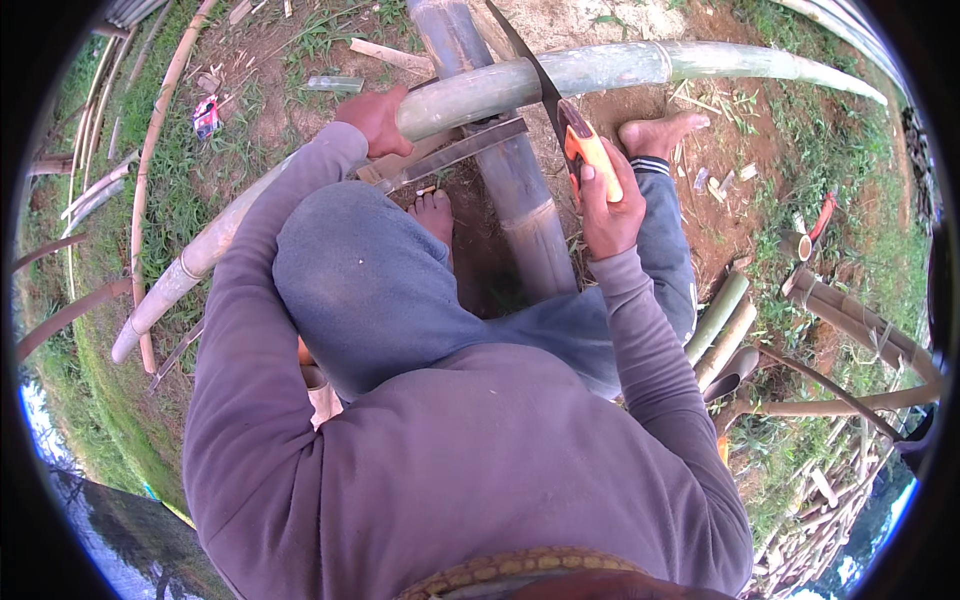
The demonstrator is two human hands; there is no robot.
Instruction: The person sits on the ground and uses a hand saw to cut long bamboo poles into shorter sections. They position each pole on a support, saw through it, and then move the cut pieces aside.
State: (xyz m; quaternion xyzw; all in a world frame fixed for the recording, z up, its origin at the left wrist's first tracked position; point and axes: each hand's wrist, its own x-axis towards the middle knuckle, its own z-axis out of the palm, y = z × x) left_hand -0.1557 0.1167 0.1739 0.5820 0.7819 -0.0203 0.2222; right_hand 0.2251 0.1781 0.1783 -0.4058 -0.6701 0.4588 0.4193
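A long pale-green bamboo pole crosses in front of me, lying over a thicker, darker bamboo post. My left hand is closed around the pole, left of where the two cross. In my right hand is the orange and black handle of a hand saw. The saw's dark blade stands against the pole just right of the post, on its near and upper sides. Whether the teeth have entered the bamboo cannot be made out. Below the pole, a flat wooden strip meets the post.
My bare feet rest on either side of the post. Cut bamboo pieces lie at the right, near a bamboo frame and a red-handled tool. Thin poles lie on the grass at the left. Split scraps are heaped lower right.
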